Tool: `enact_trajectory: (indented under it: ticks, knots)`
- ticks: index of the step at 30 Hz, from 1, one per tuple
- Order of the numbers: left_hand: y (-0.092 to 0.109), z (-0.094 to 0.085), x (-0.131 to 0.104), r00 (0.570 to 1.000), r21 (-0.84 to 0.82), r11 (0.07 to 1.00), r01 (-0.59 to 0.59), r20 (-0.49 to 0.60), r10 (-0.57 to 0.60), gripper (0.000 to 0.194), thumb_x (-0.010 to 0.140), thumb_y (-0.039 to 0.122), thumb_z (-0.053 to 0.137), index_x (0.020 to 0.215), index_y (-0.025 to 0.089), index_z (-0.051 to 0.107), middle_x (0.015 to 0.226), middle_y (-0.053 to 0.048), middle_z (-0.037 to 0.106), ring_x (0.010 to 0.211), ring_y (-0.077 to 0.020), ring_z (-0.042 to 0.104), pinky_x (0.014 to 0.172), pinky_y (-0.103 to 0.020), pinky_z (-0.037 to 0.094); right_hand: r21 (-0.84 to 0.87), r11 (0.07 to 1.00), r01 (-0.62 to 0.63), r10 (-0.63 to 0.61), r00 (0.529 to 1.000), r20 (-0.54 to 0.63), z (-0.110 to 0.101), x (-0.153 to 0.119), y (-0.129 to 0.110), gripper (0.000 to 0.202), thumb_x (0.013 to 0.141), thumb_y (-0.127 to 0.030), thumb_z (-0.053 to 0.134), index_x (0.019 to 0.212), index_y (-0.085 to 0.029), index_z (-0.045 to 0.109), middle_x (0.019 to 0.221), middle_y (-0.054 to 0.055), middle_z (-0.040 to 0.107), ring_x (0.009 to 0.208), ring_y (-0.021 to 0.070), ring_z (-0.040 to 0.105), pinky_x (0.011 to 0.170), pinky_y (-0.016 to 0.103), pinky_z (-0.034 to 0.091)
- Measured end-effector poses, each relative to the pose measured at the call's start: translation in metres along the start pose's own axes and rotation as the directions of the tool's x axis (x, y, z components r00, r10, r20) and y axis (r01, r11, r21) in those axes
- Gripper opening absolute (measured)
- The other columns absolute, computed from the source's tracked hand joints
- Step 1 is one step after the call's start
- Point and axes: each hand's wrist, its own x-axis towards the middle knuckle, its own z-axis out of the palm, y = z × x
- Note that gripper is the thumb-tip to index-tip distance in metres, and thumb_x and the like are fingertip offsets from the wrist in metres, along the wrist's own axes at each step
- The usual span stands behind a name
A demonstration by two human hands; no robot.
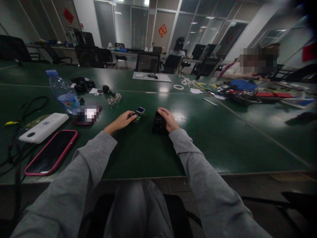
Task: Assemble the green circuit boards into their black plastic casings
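My left hand (122, 121) is closed on the near left side of a small green circuit board (138, 116). A little square screen (140, 110) with a pale frame sits on top of the board. To the right, a black box-shaped device (158, 123) rests on the green table; its exact kind is too dark to tell. My right hand (169, 119) wraps round its right side, with the fingertips over its far end. A short gap of tabletop separates the two objects.
At left are a plastic bottle (63, 92), a white power bank (44, 128), a red-cased phone (53, 152) and black cables. Glasses (114, 98) lie beyond my left hand. A tape roll (178, 87), tweezers-like metal tool (210, 102) and cluttered wires lie right. Another person sits far right.
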Motion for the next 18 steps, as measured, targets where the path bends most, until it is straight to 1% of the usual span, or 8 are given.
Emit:
enact_trajectory:
  ticks: [1, 3, 6, 11, 13, 15, 18]
  knots:
    - [0.002, 0.000, -0.001, 1.000, 0.003, 1.000, 0.004, -0.002, -0.004, 0.047, 0.090, 0.048, 0.048, 0.123, 0.016, 0.054, 0.121, -0.014, 0.063, 0.094, -0.0212, 0.064, 0.082, -0.037, 0.052, -0.012, 1.000, 0.008, -0.008, 1.000, 0.010, 0.000, 0.000, 0.001, 0.052, 0.056, -0.042, 0.079, 0.101, -0.023, 0.060, 0.084, -0.002, 0.059, 0.078, 0.0155, 0.056, 0.075, 0.031, 0.047]
    - [0.004, -0.001, -0.002, 1.000, 0.002, 1.000, 0.001, 0.003, -0.001, 0.046, 0.089, 0.048, 0.049, 0.122, 0.016, 0.054, 0.120, -0.014, 0.063, 0.092, -0.0204, 0.064, 0.081, -0.036, 0.052, -0.045, 0.999, 0.015, -0.013, 0.999, 0.036, 0.001, 0.000, 0.003, 0.049, 0.055, -0.032, 0.078, 0.100, -0.023, 0.061, 0.082, -0.003, 0.059, 0.077, 0.0147, 0.056, 0.076, 0.031, 0.047]
    - [0.005, -0.001, -0.002, 0.999, -0.026, 0.999, -0.020, 0.043, 0.021, 0.047, 0.087, 0.049, 0.053, 0.121, 0.016, 0.054, 0.117, -0.014, 0.064, 0.087, -0.0190, 0.064, 0.076, -0.034, 0.053, -0.071, 0.997, 0.015, -0.011, 0.998, 0.061, 0.000, 0.001, 0.004, 0.044, 0.058, -0.028, 0.072, 0.101, -0.023, 0.062, 0.083, -0.003, 0.060, 0.076, 0.0147, 0.056, 0.078, 0.032, 0.048]
    - [0.007, 0.001, -0.003, 0.995, -0.098, 0.995, -0.032, 0.096, 0.041, 0.044, 0.087, 0.051, 0.052, 0.114, 0.016, 0.058, 0.104, -0.011, 0.068, 0.075, -0.0158, 0.063, 0.068, -0.032, 0.052, -0.087, 0.996, 0.007, 0.000, 0.997, 0.082, -0.001, 0.001, 0.004, 0.045, 0.061, -0.028, 0.069, 0.104, -0.024, 0.062, 0.090, -0.001, 0.062, 0.079, 0.0161, 0.057, 0.080, 0.035, 0.049]
    - [0.010, 0.001, -0.005, 0.991, -0.117, 0.992, -0.043, 0.118, 0.057, 0.040, 0.087, 0.050, 0.053, 0.108, 0.017, 0.060, 0.098, -0.009, 0.069, 0.075, -0.0158, 0.064, 0.069, -0.032, 0.052, -0.089, 0.996, 0.014, -0.005, 0.995, 0.102, -0.001, 0.001, 0.004, 0.045, 0.061, -0.030, 0.070, 0.105, -0.025, 0.061, 0.092, -0.001, 0.062, 0.081, 0.0165, 0.058, 0.082, 0.036, 0.049]
    - [0.015, 0.000, -0.007, 0.985, -0.126, 0.990, -0.071, 0.148, 0.089, 0.035, 0.085, 0.048, 0.056, 0.101, 0.017, 0.063, 0.095, -0.008, 0.069, 0.079, -0.0169, 0.065, 0.073, -0.033, 0.052, -0.089, 0.996, 0.023, -0.012, 0.992, 0.122, 0.000, 0.000, 0.005, 0.046, 0.062, -0.032, 0.071, 0.106, -0.025, 0.061, 0.094, -0.001, 0.063, 0.082, 0.0166, 0.059, 0.083, 0.036, 0.048]
    - [0.018, -0.001, -0.010, 0.974, -0.111, 0.988, -0.104, 0.188, 0.123, 0.032, 0.083, 0.047, 0.060, 0.094, 0.017, 0.065, 0.090, -0.007, 0.069, 0.081, -0.0172, 0.064, 0.076, -0.034, 0.051, -0.098, 0.995, 0.036, -0.021, 0.988, 0.151, 0.001, 0.000, 0.006, 0.046, 0.064, -0.035, 0.073, 0.107, -0.025, 0.061, 0.097, 0.000, 0.064, 0.087, 0.0172, 0.059, 0.086, 0.036, 0.048]
